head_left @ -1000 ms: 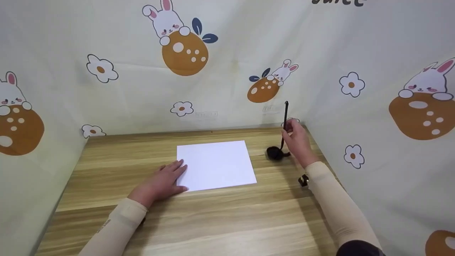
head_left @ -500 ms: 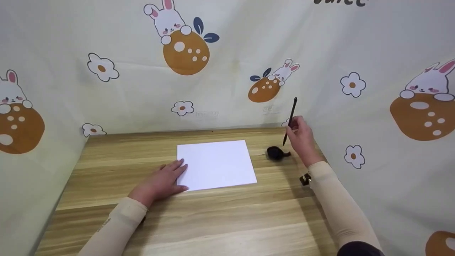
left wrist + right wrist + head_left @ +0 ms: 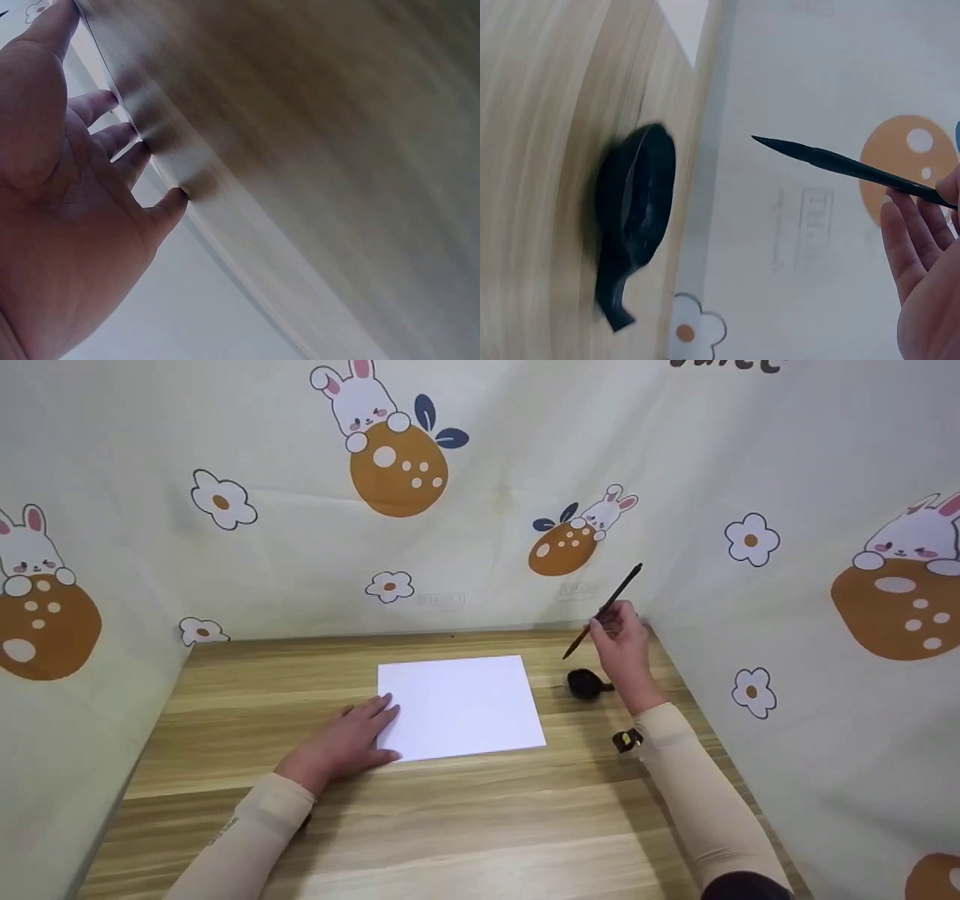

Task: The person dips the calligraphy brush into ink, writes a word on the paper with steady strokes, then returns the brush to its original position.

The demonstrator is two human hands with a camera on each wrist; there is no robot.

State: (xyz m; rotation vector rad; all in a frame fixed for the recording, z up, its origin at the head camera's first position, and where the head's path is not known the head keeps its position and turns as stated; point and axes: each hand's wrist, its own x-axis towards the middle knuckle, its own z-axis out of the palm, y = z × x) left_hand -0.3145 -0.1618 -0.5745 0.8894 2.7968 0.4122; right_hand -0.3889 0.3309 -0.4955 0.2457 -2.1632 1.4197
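Observation:
My left hand [image 3: 345, 746] rests with spread fingers on the left edge of a white sheet of paper [image 3: 465, 709]. In the left wrist view the fingertips [image 3: 174, 201] press down along that edge. My right hand [image 3: 624, 649] pinches a dark calligraphy brush [image 3: 836, 163] by its handle, behind and to the right of the paper. The brush slants, its pointed black tip down to the left, in the air above a small black ink dish [image 3: 583, 684]. The right wrist view shows the dish's hollow bowl and short curved handle, apart from the brush tip.
Both things lie on a wood-grain table [image 3: 465, 825]. Pale fabric walls [image 3: 480, 532] printed with rabbits, oranges and flowers enclose it at the back and both sides. A small black device [image 3: 626, 740] sits at my right wrist.
My right hand has lifted the brush out of the ink dish. The brush has tilted from nearly upright to a slant, and its tip has shifted left. My left hand stays on the paper.

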